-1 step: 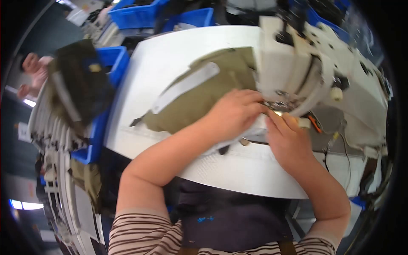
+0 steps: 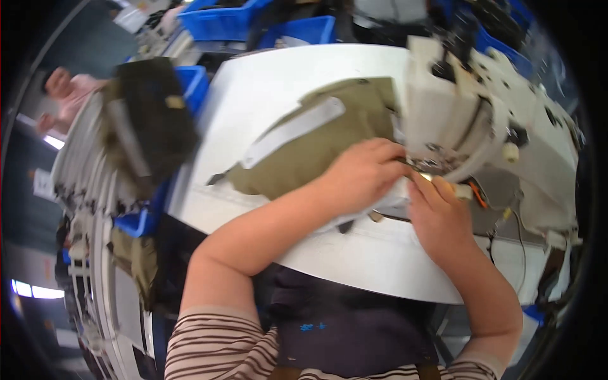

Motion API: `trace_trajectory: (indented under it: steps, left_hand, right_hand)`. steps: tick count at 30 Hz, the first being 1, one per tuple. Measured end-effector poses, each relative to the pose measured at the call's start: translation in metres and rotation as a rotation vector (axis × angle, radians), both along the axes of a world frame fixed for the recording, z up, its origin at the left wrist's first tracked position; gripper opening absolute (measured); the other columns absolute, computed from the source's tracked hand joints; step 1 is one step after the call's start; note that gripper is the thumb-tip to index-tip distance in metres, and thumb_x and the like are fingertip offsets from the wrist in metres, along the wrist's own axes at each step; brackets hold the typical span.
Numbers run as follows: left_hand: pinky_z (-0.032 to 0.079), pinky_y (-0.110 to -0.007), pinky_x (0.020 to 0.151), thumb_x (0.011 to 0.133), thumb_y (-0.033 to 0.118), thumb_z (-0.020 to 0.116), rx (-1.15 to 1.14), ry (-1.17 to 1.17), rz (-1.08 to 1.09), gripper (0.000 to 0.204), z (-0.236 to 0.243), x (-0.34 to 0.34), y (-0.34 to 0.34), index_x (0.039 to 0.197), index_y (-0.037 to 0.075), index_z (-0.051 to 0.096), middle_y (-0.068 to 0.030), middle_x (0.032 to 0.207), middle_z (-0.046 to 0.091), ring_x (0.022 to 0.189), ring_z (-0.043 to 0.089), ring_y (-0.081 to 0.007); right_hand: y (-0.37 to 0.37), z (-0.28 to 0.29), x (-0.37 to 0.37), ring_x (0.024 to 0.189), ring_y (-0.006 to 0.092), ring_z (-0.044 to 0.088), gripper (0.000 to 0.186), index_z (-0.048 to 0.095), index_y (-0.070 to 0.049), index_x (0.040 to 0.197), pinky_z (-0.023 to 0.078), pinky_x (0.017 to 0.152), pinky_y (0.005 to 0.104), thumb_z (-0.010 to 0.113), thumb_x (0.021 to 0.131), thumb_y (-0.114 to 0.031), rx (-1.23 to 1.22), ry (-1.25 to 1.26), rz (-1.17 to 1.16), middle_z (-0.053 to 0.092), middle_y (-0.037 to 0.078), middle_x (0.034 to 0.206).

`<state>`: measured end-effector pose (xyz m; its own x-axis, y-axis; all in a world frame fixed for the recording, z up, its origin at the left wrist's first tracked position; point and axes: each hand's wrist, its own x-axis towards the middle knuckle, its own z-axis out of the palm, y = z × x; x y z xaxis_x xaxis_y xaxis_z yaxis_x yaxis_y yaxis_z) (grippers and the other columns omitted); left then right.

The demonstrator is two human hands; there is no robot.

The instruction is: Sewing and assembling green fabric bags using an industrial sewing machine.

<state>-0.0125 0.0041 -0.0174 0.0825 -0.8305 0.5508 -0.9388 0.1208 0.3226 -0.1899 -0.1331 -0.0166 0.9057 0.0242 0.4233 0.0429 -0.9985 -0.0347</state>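
A white sewing machine stands on the right of the white table. Beside its needle area my left hand is closed, thumb and fingers pinching the edge of an olive-green fabric piece. That piece spreads leftward over the table and carries a pale strip. Close by, in front of the presser foot, my right hand has its fingers pressed together at the same edge. The fingertips of both hands nearly meet there. The spot under the needle is partly hidden by the machine head and my fingers.
A dark fabric piece with a pale strip hangs at the left, over a blue bin. More blue bins stand behind the white table. Another person is at the far left. A thin cable runs at the right.
The whole view has shifted, so the table, machine and fabric appear slightly farther right and lower. Both hands keep the same place and pose by the needle area.
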Motion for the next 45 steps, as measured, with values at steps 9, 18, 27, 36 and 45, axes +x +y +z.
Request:
trace_trajectory:
  steps: [9, 18, 27, 36, 45]
  left_hand:
    - [0.051, -0.036, 0.079, 0.078, 0.015, 0.065, 0.051, -0.186, -0.027, 0.026, -0.005, -0.009, 0.003, 0.102, 0.007, 0.072, -0.0060, 0.102, 0.058, 0.095, 0.055, -0.0271]
    - [0.053, -0.036, 0.085, 0.082, 0.015, 0.064, -0.007, -0.151, 0.006, 0.024, -0.018, -0.005, 0.001, 0.103, 0.009, 0.073, -0.0045, 0.111, 0.069, 0.110, 0.061, -0.0236]
    - [0.054, -0.035, 0.085, 0.082, 0.015, 0.064, 0.016, -0.154, 0.026, 0.023, -0.016, -0.006, 0.000, 0.103, 0.010, 0.074, -0.0028, 0.111, 0.069, 0.108, 0.062, -0.0223]
    - [0.055, -0.035, 0.089, 0.081, 0.013, 0.065, -0.013, -0.130, 0.015, 0.022, -0.017, -0.006, -0.001, 0.101, 0.008, 0.074, -0.0042, 0.109, 0.070, 0.106, 0.063, -0.0236]
    - [0.055, -0.035, 0.090, 0.081, 0.014, 0.066, 0.013, -0.118, 0.019, 0.023, -0.018, -0.002, -0.004, 0.102, 0.005, 0.074, -0.0055, 0.110, 0.070, 0.108, 0.063, -0.0246]
  right_hand:
    - [0.001, -0.001, -0.008, 0.114, 0.0337, 0.056, 0.040, 0.065, 0.003, 0.119, 0.045, 0.094, 0.0485, 0.068, 0.081, -0.010, 0.086, 0.080, 0.014, 0.062, 0.012, 0.129]
    - [-0.001, 0.005, -0.004, 0.110, 0.0319, 0.059, 0.042, 0.066, 0.002, 0.119, 0.053, 0.082, 0.0444, 0.072, 0.079, -0.009, -0.019, 0.063, 0.059, 0.064, 0.012, 0.126]
    - [-0.002, 0.000, -0.005, 0.109, 0.0350, 0.058, 0.040, 0.065, 0.005, 0.119, 0.045, 0.091, 0.0470, 0.066, 0.082, -0.010, 0.072, 0.056, 0.053, 0.064, 0.016, 0.127]
    - [0.001, 0.001, -0.006, 0.113, 0.0376, 0.057, 0.042, 0.065, 0.005, 0.121, 0.044, 0.095, 0.0484, 0.066, 0.083, -0.012, 0.080, 0.082, 0.033, 0.062, 0.018, 0.129]
    - [0.002, 0.003, -0.006, 0.112, 0.0379, 0.056, 0.042, 0.064, 0.007, 0.121, 0.045, 0.095, 0.0475, 0.066, 0.083, -0.011, 0.109, 0.069, 0.028, 0.061, 0.018, 0.128]
